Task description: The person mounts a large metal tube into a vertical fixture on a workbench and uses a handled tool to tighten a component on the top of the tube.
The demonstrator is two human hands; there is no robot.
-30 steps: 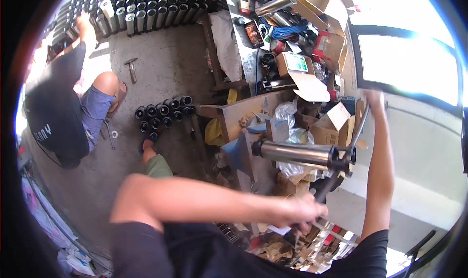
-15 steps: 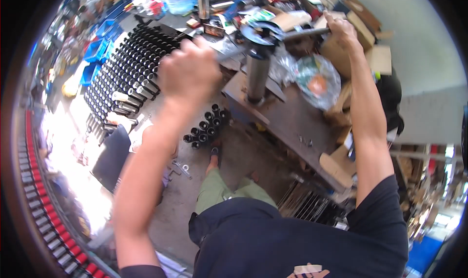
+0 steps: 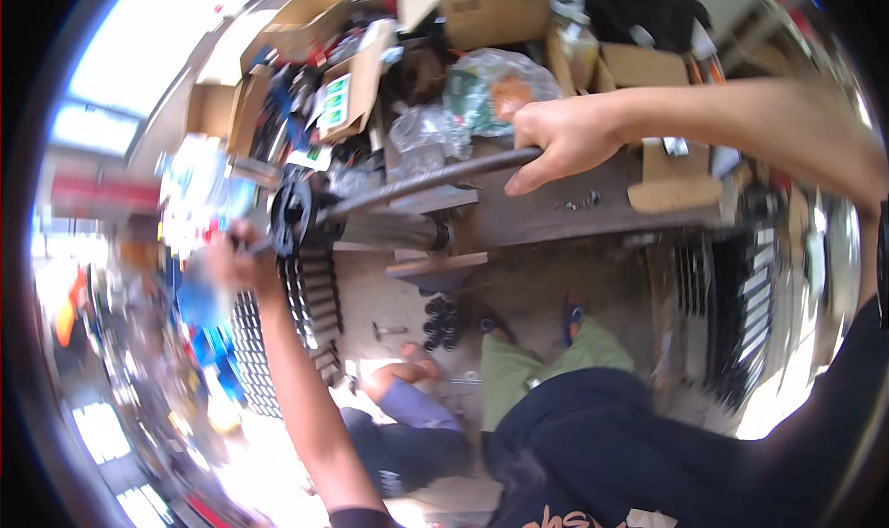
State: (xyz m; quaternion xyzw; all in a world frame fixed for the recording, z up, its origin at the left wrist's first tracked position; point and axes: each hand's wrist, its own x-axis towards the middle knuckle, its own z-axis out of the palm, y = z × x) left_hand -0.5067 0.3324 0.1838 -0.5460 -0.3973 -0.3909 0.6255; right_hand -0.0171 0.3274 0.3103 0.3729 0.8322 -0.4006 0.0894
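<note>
A long dark metal bar [image 3: 431, 181] runs across a round black slotted head [image 3: 293, 215]. That head sits at the end of a thick grey metal cylinder [image 3: 394, 230], which rises from the workbench. My right hand [image 3: 569, 139] is closed around the bar's right end, thumb below it. On the other side of the head, my left hand [image 3: 233, 264] grips the short stretch of bar there; motion blurs its fingers. Crumpled clear plastic bags [image 3: 431, 144] lie on the bench behind the bar.
Open cardboard boxes [image 3: 495, 14] and a bottle [image 3: 576, 32] crowd the bench's back. Small metal parts [image 3: 579, 201] lie on its top. Below left are rows of black tubes [image 3: 310, 296], more black cylinders [image 3: 443, 322] on the floor, and another person's leg [image 3: 417, 403].
My view has swung round to the right. The bar lies at a different angle to the bench. My right hand has come nearer to me; both hands have stayed on the bar.
</note>
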